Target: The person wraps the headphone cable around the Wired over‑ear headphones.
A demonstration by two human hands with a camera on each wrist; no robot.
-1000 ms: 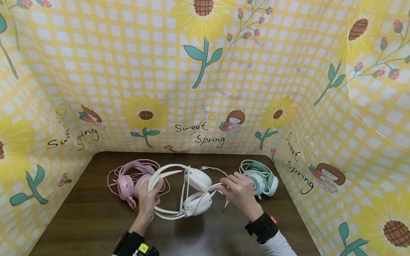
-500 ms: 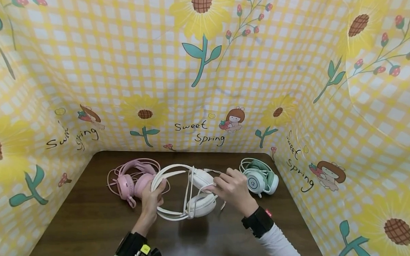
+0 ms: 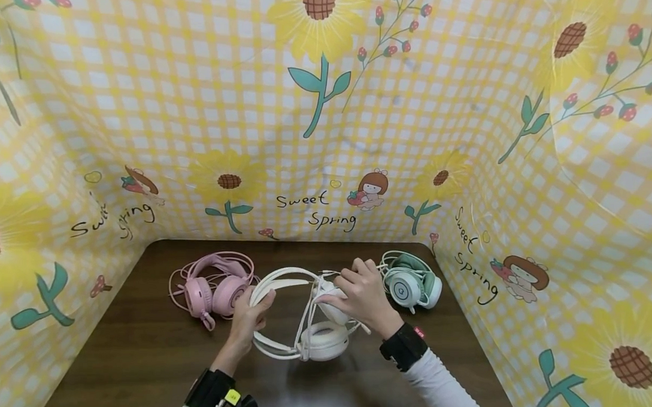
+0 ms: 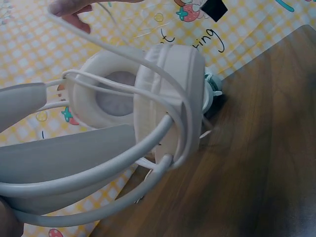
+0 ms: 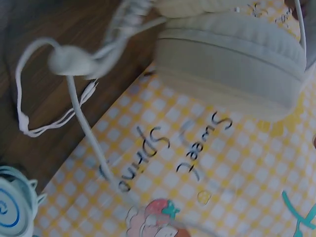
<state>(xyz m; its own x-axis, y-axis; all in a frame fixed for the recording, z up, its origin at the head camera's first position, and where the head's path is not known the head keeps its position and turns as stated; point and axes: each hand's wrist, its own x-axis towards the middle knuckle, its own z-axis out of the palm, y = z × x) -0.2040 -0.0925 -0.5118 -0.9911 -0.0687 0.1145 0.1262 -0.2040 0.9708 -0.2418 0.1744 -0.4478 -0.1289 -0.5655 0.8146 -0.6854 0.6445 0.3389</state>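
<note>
My left hand (image 3: 246,323) grips the headband of a pair of white headphones (image 3: 325,342), held above the table with the ear cups toward the right. At the upper ear cup, my right hand (image 3: 367,296) pinches the white cable (image 4: 98,41). In the left wrist view the cable runs from those fingertips across the ear cups and headband arms, and some turns are wound around them. The right wrist view has an ear cup (image 5: 232,64) at the top, with a loose cable end and its plugs (image 5: 89,91) hanging beside it. My right hand partly hides the upper cup.
Pink headphones (image 3: 198,298) lie on the dark wooden table (image 3: 137,352) at the back left, close to my left hand. Mint-green headphones (image 3: 406,288) lie at the back right, beyond my right hand. A yellow checked cloth (image 3: 327,167) surrounds the table's back and sides.
My right hand has moved left with the cable, from right of the ear cups to over the upper one. The white headphones have shifted slightly right and down and tilted.
</note>
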